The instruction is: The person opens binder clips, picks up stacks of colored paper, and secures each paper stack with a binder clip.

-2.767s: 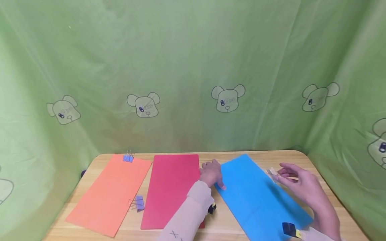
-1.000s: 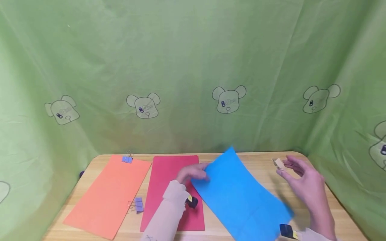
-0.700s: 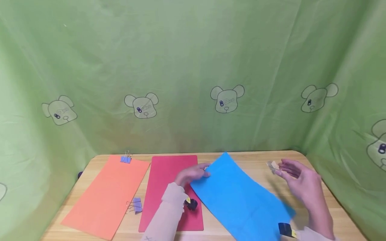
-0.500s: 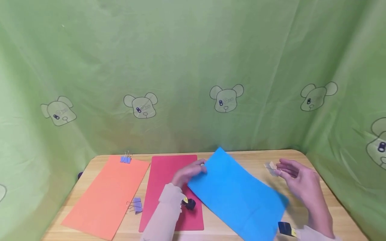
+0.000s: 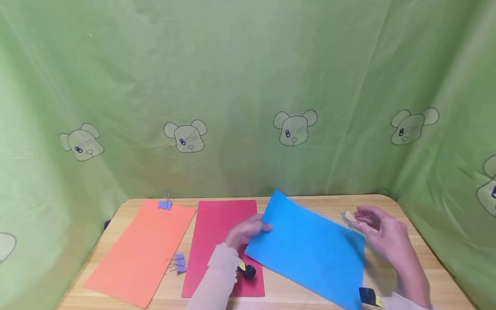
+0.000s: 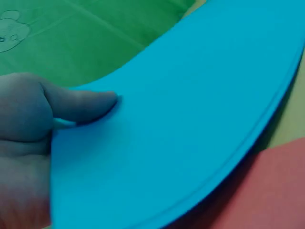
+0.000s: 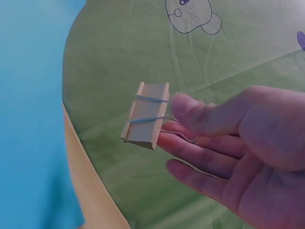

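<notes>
The left hand point(image 5: 248, 230) pinches the left edge of a blue sheet point(image 5: 310, 249), its thumb on top in the left wrist view, where the blue sheet point(image 6: 181, 124) bends in a curve and shows a layered edge. Beneath that hand lies a red sheet or board point(image 5: 213, 232). To the right of the blue sheet, the right hand point(image 5: 387, 237) holds a light-coloured binder clip point(image 5: 350, 216). In the right wrist view, thumb and fingers of the right hand point(image 7: 228, 138) grip the wire handles of the beige clip point(image 7: 147, 114).
An orange sheet point(image 5: 143, 254) lies at the left of the wooden table point(image 5: 434, 267), with a purple binder clip point(image 5: 165, 205) at its top edge. Another purple clip point(image 5: 180, 263) lies between the orange and red sheets. A green curtain point(image 5: 240, 86) hangs behind.
The left hand has taken hold of the blue sheet and drawn it left, partly over the red one. The sheet has turned and its lower right end has swung up. The right hand keeps the clip.
</notes>
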`<state>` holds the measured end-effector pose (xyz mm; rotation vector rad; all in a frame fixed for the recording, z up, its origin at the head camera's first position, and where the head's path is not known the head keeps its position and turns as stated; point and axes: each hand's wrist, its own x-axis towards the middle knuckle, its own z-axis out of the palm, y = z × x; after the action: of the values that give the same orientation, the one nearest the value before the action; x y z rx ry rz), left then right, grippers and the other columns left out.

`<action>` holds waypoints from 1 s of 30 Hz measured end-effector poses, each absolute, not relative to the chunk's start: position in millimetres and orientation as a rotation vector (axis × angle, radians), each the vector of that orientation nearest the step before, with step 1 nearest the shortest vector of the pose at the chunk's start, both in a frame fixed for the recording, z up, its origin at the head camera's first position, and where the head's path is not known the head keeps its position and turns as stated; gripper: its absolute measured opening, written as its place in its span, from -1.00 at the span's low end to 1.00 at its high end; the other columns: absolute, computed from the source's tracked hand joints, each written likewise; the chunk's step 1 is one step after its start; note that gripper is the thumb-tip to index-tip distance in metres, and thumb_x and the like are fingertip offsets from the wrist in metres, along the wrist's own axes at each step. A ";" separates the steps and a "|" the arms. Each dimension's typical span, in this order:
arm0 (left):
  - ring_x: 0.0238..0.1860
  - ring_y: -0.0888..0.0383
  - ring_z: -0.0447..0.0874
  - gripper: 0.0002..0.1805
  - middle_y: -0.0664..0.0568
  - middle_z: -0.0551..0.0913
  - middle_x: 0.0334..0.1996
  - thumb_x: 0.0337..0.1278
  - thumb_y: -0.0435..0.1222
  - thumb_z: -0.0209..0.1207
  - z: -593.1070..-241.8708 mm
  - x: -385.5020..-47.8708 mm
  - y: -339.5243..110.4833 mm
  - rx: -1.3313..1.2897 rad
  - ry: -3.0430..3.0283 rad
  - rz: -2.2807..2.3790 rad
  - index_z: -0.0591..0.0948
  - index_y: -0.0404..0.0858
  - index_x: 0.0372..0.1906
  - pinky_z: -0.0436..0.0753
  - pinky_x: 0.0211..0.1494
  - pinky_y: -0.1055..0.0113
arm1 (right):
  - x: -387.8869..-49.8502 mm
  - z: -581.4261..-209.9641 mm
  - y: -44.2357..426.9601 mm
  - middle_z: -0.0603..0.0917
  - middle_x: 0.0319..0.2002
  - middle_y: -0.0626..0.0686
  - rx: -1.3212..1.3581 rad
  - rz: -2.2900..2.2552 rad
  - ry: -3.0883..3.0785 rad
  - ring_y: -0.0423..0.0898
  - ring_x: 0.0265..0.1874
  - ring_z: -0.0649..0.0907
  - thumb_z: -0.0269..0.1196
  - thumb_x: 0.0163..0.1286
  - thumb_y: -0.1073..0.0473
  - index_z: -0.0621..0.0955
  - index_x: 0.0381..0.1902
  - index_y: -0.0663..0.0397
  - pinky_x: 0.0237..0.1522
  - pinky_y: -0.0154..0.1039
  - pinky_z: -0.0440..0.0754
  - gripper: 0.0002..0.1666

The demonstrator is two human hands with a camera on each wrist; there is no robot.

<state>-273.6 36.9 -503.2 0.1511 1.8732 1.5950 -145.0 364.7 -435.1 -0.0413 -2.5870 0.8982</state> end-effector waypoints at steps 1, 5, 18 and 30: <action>0.14 -0.23 0.61 -0.28 -0.20 0.54 0.15 0.38 -0.29 0.23 -502.9 -273.2 34.8 0.154 1.870 1.615 0.24 -0.35 0.53 0.60 0.19 -0.23 | -145.0 -434.5 364.0 0.75 -0.02 0.28 -0.027 0.908 -2.598 0.29 -0.05 0.75 0.46 0.33 0.20 0.56 0.23 0.30 -0.18 -0.63 0.49 -0.42; 0.21 -0.21 0.58 -0.28 -0.19 0.53 0.20 0.42 -0.26 0.21 -500.7 -270.7 27.2 0.160 1.858 1.699 0.21 -0.38 0.53 0.56 0.26 -0.21 | -145.0 -432.2 361.7 0.71 0.02 0.37 0.003 0.926 -2.632 0.37 -0.03 0.72 0.51 0.24 0.25 0.48 0.30 0.40 -0.18 -0.44 0.69 -0.26; 0.29 -0.27 0.49 -0.34 -0.20 0.48 0.28 0.47 -0.24 0.17 -511.5 -253.3 0.9 0.215 1.894 1.835 0.26 -0.35 0.52 0.49 0.31 -0.26 | -142.7 -429.4 361.2 0.71 0.00 0.37 -0.100 0.875 -2.652 0.37 -0.06 0.72 0.52 0.23 0.16 0.55 0.20 0.37 0.01 0.35 0.52 -0.33; 0.34 -0.24 0.47 -0.37 -0.21 0.48 0.33 0.47 -0.33 0.15 -520.7 -250.8 -17.1 0.312 1.763 1.970 0.28 -0.32 0.53 0.44 0.38 -0.21 | -145.3 -437.1 360.7 0.78 -0.06 0.20 -0.008 0.959 -2.668 -0.13 -0.20 0.80 0.48 0.31 0.05 0.63 0.13 0.20 -0.24 -0.63 0.54 -0.47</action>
<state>-250.8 -17.1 -520.7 0.3117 1.7630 1.9701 -145.3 360.7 -437.1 -0.0082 -2.6680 0.9595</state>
